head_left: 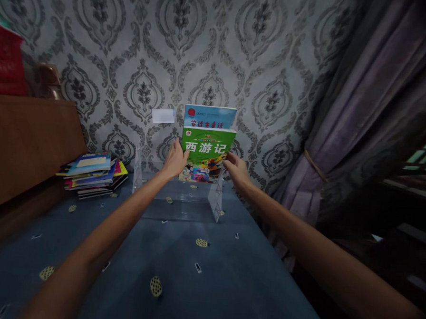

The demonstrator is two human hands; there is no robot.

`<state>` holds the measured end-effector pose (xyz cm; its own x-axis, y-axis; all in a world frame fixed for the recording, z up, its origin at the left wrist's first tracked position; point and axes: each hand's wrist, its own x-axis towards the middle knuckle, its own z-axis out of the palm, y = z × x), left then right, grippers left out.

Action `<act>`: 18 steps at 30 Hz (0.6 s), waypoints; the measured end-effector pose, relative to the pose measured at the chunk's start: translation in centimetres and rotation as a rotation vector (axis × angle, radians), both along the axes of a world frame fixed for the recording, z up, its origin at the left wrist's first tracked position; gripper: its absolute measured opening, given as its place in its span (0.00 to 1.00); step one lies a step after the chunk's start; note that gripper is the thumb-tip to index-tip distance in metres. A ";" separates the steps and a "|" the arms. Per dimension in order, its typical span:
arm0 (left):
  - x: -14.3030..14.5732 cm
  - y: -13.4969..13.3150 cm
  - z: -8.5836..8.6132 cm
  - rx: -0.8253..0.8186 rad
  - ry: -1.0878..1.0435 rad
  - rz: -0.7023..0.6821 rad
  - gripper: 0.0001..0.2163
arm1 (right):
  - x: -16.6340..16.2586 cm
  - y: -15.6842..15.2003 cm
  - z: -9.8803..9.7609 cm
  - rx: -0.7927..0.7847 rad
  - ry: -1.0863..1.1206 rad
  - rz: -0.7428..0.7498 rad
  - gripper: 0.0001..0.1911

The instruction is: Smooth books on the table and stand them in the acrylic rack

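Observation:
My left hand (175, 158) and my right hand (236, 168) grip the two side edges of a green book (205, 155) with white Chinese characters and a colourful picture on its cover. The book is upright, its front facing me, over a clear plastic rack (174, 209). Behind it stands a light-blue book (211, 116) with red characters, its top rising above the green one. The fingers of both hands are closed at the edges, thumbs toward the front. Whether the green book's lower edge rests on the rack, I cannot tell.
A pile of books and booklets (93, 173) lies at the left, beside a brown wooden cabinet (31, 145) with a red basket (6, 63) on top. Patterned wallpaper (211, 50) backs the blue-covered table (179, 262). A tied purple curtain (315, 155) hangs to the right.

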<state>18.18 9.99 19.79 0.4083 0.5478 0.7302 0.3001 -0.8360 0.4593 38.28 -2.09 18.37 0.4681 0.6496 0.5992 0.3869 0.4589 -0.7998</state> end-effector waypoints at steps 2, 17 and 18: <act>-0.1 -0.4 0.0 0.019 -0.015 0.015 0.27 | -0.5 -0.5 0.2 -0.018 0.003 -0.005 0.20; -10.8 -3.9 -7.2 0.071 0.177 0.185 0.21 | -2.5 -2.3 -1.8 -0.105 0.113 -0.087 0.16; -12.7 -3.2 -7.7 0.065 0.189 0.226 0.20 | -2.6 -2.9 -2.5 -0.113 0.110 -0.103 0.18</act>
<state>5.53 6.81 12.11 0.4131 0.5951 0.6893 0.5571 -0.7639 0.3257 35.70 -4.95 15.86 0.5941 0.6554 0.4664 0.3343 0.3262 -0.8842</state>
